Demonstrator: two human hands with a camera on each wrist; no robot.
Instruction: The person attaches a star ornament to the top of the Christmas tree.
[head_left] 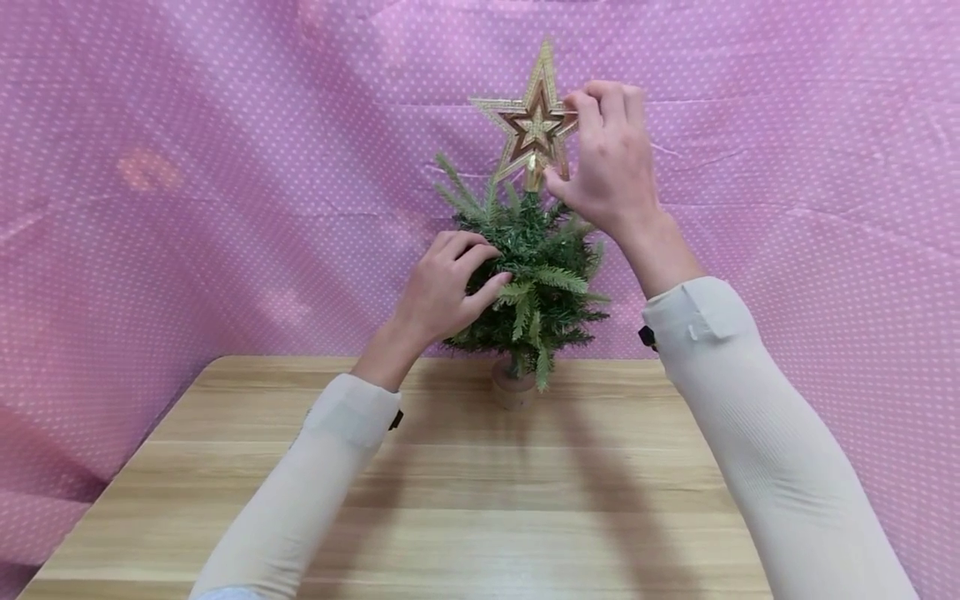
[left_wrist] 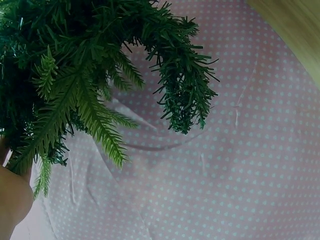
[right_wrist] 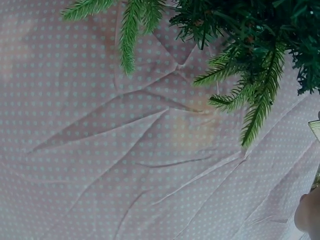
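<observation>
A small artificial Christmas tree (head_left: 551,308) stands upright on the table, its green branches filling the upper left of the left wrist view. Above it is a gold glittery star tree topper (head_left: 537,125), its short socket meeting the tree's tip; whether the tip is inside it I cannot tell. My right hand (head_left: 617,158) holds the star by its right side, fingers at the right point and thumb low near the socket. On the tree's left, my left hand (head_left: 448,283) grips upper branches between thumb and fingers, with some fingertips hidden in the needles.
The tree's round base (head_left: 514,393) rests near the back edge of the light wooden table (head_left: 480,500). Behind hangs a pink dotted cloth (head_left: 300,167) with creases, close to the tree.
</observation>
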